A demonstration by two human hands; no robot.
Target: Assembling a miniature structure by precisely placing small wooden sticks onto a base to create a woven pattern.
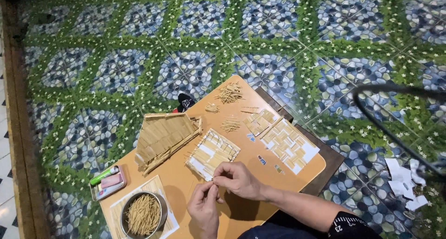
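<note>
My left hand (204,209) and my right hand (238,178) meet over the near part of a small orange table (241,141). Together they pinch a thin toothpick (214,184) at the near edge of a square lattice panel of sticks (213,153). Left of the panel stands a small stick-built house roof (165,139). A round metal bowl of toothpicks (143,214) sits by my left wrist. Further right lies a white sheet covered with woven stick squares (288,143).
Loose bundles of sticks (230,93) lie at the table's far corner. A small tin with a green tube (108,181) rests at the left edge. White paper scraps (404,181) lie on the patterned tile floor (186,29). A black cable (385,122) curves at right.
</note>
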